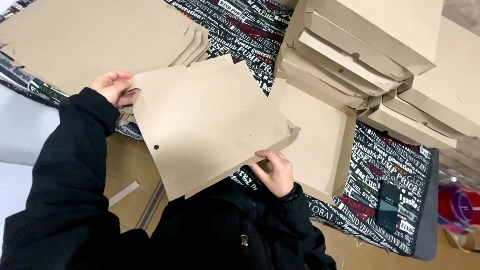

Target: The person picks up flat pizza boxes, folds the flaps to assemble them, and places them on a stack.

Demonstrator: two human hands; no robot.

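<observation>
A: How is the flat, die-cut sheet of brown cardboard (205, 125) supported?

B: It is held clear of the surface, tilted, between both hands. The left hand (114, 86) is placed at the far-left corner, with the fingers curled together over the edge and the thumb hidden behind the sheet. The right hand (276, 172) is placed at the near-right edge, where the thumb is pressed on top and the fingers are closed underneath, so the sheet is pinched. Opposite corners appear to be gripped so that the blank is kept taut and can be turned or creased.

A: What features are seen on the sheet?

B: A small dark hole is punched near its near-left edge, and a flap is partly bent at the right corner beside the thumb.

A: What lies around it?

B: A stack of similar flat brown blanks (95, 40) is kept at the far left, within reach of the left hand. Folded shallow brown cardboard boxes (360, 55) are piled at the far right, and one open box tray (320, 140) rests just behind the right hand. All are laid on a black cloth printed with white and red lettering (390, 155). A dark phone-like slab (388, 206) lies on the cloth at the near right.
</observation>
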